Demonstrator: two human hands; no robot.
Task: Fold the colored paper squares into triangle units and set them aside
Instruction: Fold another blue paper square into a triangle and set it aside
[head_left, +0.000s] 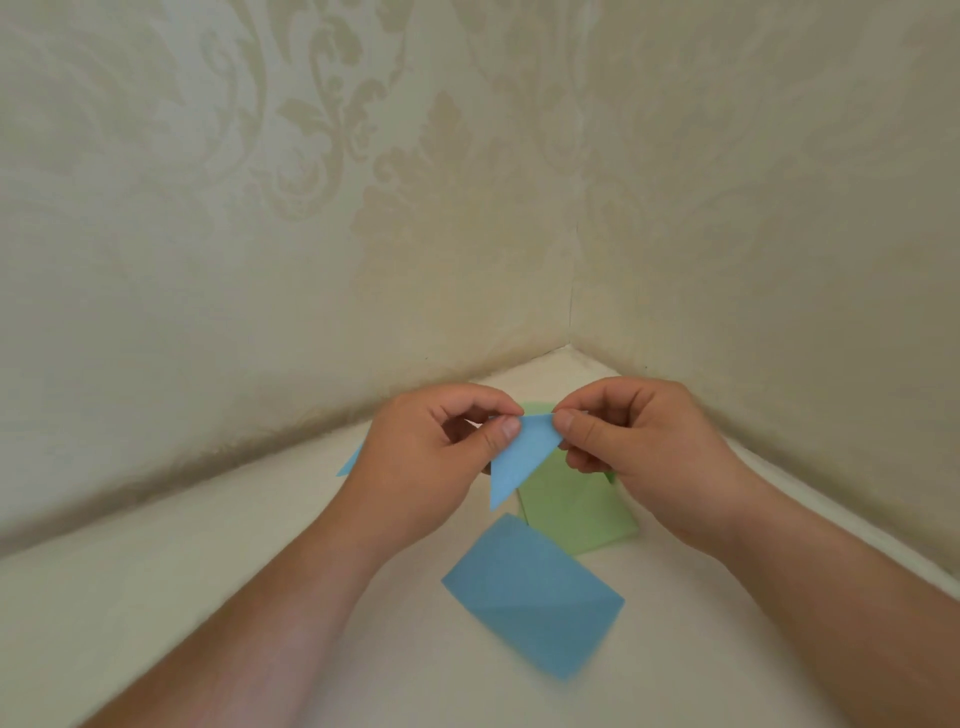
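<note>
Lying nearest on the white surface (156, 597): a blue paper square (530, 592) with a diagonal crease. Resting just beyond: green paper (576, 514). Hovering above it, held up off the surface: a blue folded triangle (519, 457), pinched at its top edge by left hand (431, 467) and right hand (639, 452). Peeking out behind the left hand: a blue scrap (349, 465). Closing in behind: cream damask wallpaper (363, 182), meeting at a corner.

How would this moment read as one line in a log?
step: folding | left hand: pinches blue triangle | right hand: pinches same | table: blue sheet, green sheet
</note>
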